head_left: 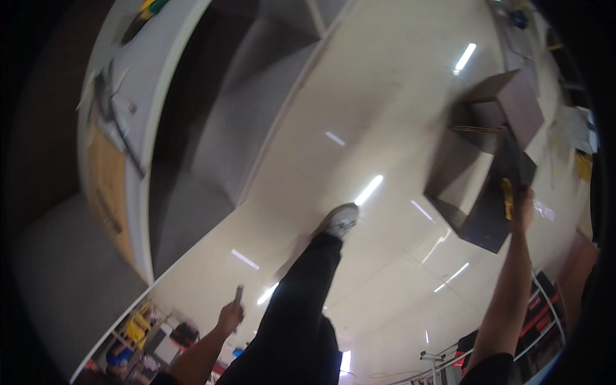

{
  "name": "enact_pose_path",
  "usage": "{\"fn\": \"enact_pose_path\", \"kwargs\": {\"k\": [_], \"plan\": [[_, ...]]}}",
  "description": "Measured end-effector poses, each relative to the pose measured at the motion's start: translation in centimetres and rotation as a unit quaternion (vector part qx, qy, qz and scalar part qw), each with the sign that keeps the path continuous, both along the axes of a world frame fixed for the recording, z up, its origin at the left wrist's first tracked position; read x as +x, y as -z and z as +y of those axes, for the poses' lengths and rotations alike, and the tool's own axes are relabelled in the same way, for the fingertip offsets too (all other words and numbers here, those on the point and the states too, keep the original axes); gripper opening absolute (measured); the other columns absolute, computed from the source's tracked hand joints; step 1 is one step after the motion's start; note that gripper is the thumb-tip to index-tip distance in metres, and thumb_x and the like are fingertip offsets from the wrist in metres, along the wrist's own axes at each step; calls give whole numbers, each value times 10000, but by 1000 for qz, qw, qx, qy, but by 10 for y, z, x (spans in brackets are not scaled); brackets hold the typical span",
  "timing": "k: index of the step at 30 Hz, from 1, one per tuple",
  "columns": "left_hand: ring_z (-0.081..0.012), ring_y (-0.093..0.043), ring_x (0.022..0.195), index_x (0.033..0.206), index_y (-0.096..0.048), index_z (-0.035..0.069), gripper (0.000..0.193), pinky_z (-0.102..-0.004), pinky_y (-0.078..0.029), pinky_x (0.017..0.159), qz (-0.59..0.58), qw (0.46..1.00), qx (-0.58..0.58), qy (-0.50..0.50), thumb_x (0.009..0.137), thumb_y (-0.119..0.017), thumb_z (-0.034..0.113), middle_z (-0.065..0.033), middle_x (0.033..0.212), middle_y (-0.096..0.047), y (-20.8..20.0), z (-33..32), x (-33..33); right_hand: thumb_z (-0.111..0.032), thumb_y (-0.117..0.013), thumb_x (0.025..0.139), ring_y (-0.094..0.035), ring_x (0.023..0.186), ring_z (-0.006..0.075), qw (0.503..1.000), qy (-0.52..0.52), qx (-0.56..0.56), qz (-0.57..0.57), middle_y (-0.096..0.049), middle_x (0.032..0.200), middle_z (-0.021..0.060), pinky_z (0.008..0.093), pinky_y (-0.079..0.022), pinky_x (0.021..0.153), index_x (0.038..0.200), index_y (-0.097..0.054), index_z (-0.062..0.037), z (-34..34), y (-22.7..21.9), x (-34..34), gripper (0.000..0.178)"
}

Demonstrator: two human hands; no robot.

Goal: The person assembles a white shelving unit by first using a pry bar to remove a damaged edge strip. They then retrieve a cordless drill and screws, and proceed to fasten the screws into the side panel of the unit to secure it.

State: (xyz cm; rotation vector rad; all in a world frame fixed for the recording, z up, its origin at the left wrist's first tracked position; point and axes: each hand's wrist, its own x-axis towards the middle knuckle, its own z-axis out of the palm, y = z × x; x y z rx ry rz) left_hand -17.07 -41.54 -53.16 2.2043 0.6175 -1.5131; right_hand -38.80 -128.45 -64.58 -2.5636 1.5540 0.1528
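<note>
My left hand (pixel 231 317), low and left of my leg, is closed around a short, slim greyish-brown piece (pixel 239 295). The piece's upper end sticks up out of the fist; blur hides its exact kind. On the right, my right arm reaches forward, and my right hand (pixel 523 208) looks closed beside a dark, open-fronted box unit (pixel 489 221). A narrow yellow object (pixel 507 197) shows right by its fingers, against the box's dark side. What this hand grips cannot be made out.
A long grey workbench (pixel 149 192) with open shelf space beneath runs along the left. Its top carries a brown board (pixel 108 186) and a dark long tool (pixel 115 119). My shoe (pixel 342 220) is on the glossy floor (pixel 359 122). A metal-tube frame (pixel 545 301) stands lower right.
</note>
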Motion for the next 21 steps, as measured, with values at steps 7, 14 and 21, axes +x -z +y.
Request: {"fn": "enact_pose_path", "kwargs": {"k": [7,14,21], "plan": [[-158,-511,681,941,-510,70,355,-294,-434,664,51,867,-370,-329,999,-417,408,-11,711,-491,-6,-136,52,-159,-525,960,-572,1067,287,982,-79,-57,-162,-590,1117,165,368,-445,906,1237,-525,-23,119,-76,11,309],[-53,-262,485,870,-466,152,395,-229,-267,504,248,696,-555,-382,974,-349,515,67,612,-293,-55,-69,13,-16,-516,941,-551,1078,211,884,-9,305,-354,-565,1133,111,320,-424,948,1209,-488,4,443,-53,-77,270],[-82,-381,561,921,-496,118,338,-245,-359,557,13,905,-339,-257,1019,-350,407,24,662,-404,-30,14,-28,-62,-597,885,-573,747,199,843,188,478,-159,-565,885,129,309,-461,640,1074,-480,-4,735,-30,-125,229]]}}
